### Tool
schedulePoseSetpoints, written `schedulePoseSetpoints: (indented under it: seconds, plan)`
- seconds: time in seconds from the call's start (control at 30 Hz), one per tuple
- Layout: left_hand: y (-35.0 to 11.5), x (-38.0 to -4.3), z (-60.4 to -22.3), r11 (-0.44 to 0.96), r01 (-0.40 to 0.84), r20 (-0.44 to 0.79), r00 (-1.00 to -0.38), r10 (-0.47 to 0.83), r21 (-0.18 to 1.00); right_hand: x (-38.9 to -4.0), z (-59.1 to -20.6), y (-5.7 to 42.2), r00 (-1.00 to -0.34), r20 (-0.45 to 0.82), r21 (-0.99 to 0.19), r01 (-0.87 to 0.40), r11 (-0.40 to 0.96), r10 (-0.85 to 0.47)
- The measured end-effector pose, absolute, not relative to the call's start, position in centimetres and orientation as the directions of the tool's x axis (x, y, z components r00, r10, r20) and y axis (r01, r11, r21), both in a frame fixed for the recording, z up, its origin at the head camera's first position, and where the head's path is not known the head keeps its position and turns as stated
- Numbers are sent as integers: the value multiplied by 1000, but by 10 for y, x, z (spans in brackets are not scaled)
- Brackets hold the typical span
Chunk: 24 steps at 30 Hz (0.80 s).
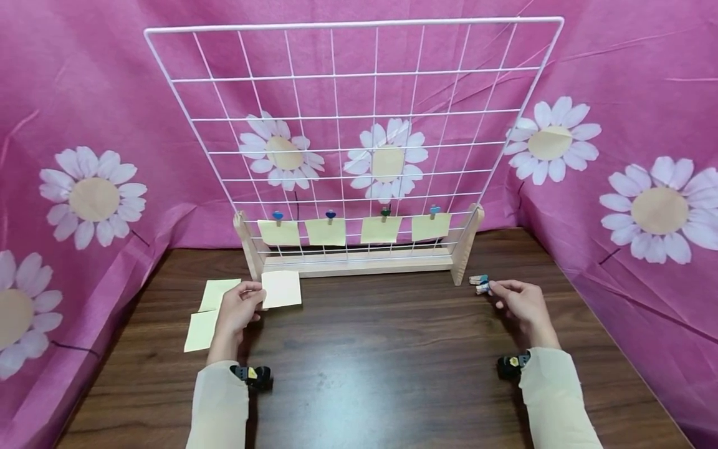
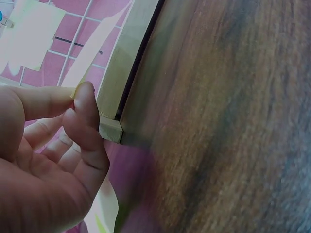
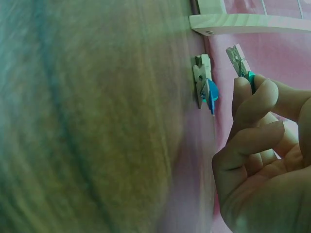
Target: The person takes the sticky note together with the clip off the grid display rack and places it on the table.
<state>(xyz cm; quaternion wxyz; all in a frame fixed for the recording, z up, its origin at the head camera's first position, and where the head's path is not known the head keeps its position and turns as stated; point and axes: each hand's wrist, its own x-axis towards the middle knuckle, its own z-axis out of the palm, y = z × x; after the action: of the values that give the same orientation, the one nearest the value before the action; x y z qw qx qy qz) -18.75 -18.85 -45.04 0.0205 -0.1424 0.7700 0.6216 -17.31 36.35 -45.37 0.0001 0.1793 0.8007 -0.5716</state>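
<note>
My left hand [image 1: 238, 307] pinches a pale yellow sticky note [image 1: 282, 289] by its left edge between thumb and finger, just in front of the rack's left foot. In the left wrist view the note [image 2: 95, 48] shows almost edge-on. At the right, my right hand [image 1: 523, 305] pinches a small wooden clothespin [image 1: 482, 289] by its coloured end. Up close that clothespin [image 3: 237, 60] is off the table, its wooden jaws pointing away from the fingers. Beside it lies another small clothespin [image 3: 203, 80] with a blue ornament, apart from the hand.
A white wire grid [image 1: 354, 24] stands upright in a wooden base [image 1: 370, 267] at the back. Several yellow notes [image 1: 325, 233] hang along its lower part from small clothespins [image 1: 331, 214]. Two loose notes [image 1: 200, 332] lie left on the brown table [image 1: 370, 374]. Pink flowered cloth [image 1: 185, 143] surrounds it.
</note>
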Motion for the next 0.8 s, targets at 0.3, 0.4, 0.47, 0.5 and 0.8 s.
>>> schedulePoseSetpoints:
  seconds: [0.3, 0.4, 0.47, 0.5, 0.8]
  plan:
    - [-189, -187, -456, 211, -264, -223, -954, -199, 941, -172, -463, 370, -938, -268, -903, 324, 283, 220]
    - [-188, -188, -457, 240, -266, -218, -954, -207, 934, -171, -465, 372, -940, -267, -899, 322, 297, 212]
    - [-188, -188, -459, 267, -263, -207, -953, -219, 927, -171, -465, 372, -940, -269, -896, 324, 304, 209]
    - [-187, -188, -459, 289, -259, -197, -954, -227, 921, -171, -465, 373, -940, -272, -894, 326, 307, 207]
    - [-184, -190, -460, 519, -191, -49, -960, -275, 833, -172, -467, 373, -942, -276, -882, 327, 339, 191]
